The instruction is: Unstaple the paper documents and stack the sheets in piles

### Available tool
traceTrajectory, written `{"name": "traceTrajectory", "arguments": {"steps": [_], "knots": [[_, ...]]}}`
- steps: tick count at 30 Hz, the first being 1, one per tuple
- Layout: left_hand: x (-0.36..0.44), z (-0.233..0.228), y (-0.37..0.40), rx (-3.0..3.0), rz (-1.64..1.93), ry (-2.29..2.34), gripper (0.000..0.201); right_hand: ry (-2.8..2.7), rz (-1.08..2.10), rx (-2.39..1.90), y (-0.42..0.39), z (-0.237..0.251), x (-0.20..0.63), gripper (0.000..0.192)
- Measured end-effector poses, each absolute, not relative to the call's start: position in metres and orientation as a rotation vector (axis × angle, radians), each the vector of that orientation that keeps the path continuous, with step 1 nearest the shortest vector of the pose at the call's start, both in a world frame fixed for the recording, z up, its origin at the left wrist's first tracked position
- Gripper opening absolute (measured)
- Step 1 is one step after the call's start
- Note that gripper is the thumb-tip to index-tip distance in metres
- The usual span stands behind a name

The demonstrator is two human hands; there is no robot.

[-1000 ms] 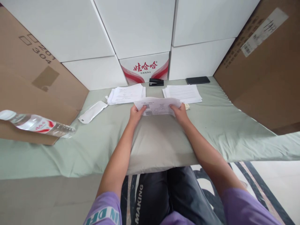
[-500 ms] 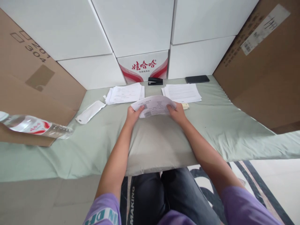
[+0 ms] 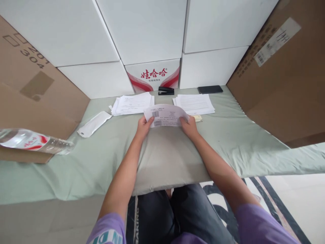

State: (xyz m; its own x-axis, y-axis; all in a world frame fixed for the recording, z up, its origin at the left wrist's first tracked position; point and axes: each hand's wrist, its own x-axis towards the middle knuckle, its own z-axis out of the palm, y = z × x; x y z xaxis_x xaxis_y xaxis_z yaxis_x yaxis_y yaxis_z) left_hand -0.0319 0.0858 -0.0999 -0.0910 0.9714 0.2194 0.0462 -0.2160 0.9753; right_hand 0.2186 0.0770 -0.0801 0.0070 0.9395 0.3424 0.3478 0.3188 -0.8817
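Observation:
Printed paper [image 3: 167, 115] is held up over the table between both hands, its top edge bowed; whether it is one sheet or more I cannot tell. My left hand [image 3: 144, 126] pinches its left side, thumb on the printed face. On the right side, my right hand [image 3: 189, 127] grips it the same way. Behind it lie a left paper stack [image 3: 132, 103] and a right paper stack [image 3: 194, 104]. A black stapler [image 3: 166, 90] sits between the stacks at the back. Partly hidden behind my right hand is a small pale yellow object [image 3: 197, 118].
A green cloth covers the table [image 3: 228, 135]. White cartons [image 3: 152, 30] line the back. Brown cardboard boxes stand left [image 3: 38, 88] and right [image 3: 284, 84]. A water bottle [image 3: 35, 140] and a white pouch [image 3: 93, 124] lie at left, a black phone [image 3: 210, 89] at back right.
The paper has flattened a little and shows more of its printed face, still held by both hands. The whole view has shifted slightly; the stacks and stapler stay in place.

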Motion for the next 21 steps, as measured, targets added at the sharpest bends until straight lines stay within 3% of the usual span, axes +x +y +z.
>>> {"name": "traceTrajectory", "arguments": {"steps": [11,21], "knots": [[-0.029,-0.101,0.081,1.529,1.394,1.346,0.05,-1.71,0.694,-1.213,0.075,-0.078,0.22,0.029],[-0.037,-0.102,0.083,1.553,1.298,1.515,0.044,-1.392,0.811,-1.191,0.075,-0.069,0.226,0.023]]}}
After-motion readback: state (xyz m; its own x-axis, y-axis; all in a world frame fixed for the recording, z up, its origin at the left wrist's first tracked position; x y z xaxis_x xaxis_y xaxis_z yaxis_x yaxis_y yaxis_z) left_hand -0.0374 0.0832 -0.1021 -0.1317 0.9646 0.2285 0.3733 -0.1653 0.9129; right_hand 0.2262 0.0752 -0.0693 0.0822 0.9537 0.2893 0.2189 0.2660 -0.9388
